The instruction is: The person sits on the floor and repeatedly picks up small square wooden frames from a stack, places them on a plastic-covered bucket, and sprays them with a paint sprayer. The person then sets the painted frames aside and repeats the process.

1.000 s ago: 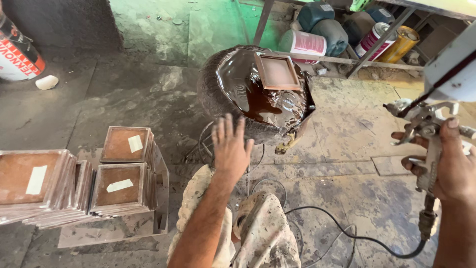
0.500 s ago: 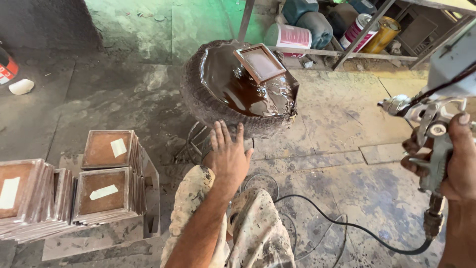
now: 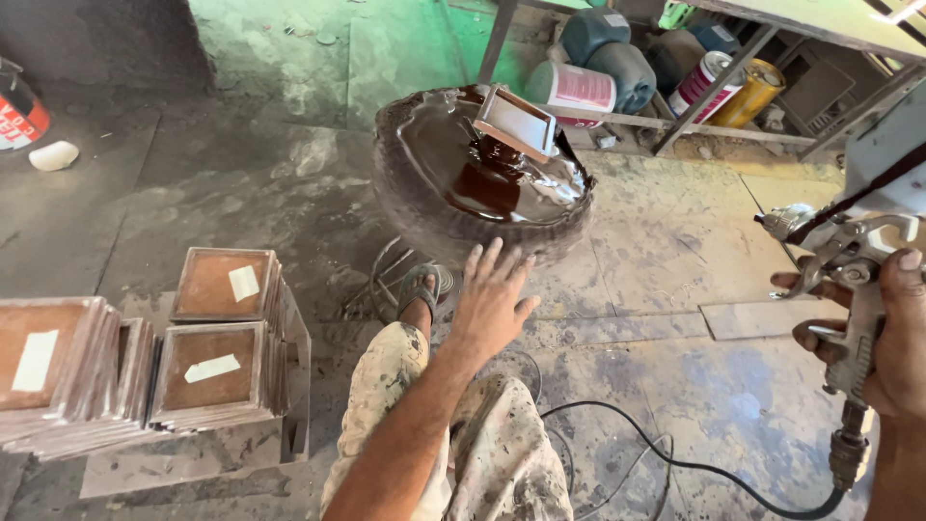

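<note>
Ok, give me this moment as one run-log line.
left hand: open, empty, near tyre stand | right hand: gripping spray gun | square tile: tilted on stand, wet brown glaze | tile stacks: left

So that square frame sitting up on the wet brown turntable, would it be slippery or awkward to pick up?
Probably slippery: the square frame sits tilted over glossy brown coating pooled on the round turntable, and looks freshly wet. It appears rigid, like the stacked frames on the left, so it should not flex. Perched on a small support, it might tip if nudged. The left hand hovers near the rim.
</note>
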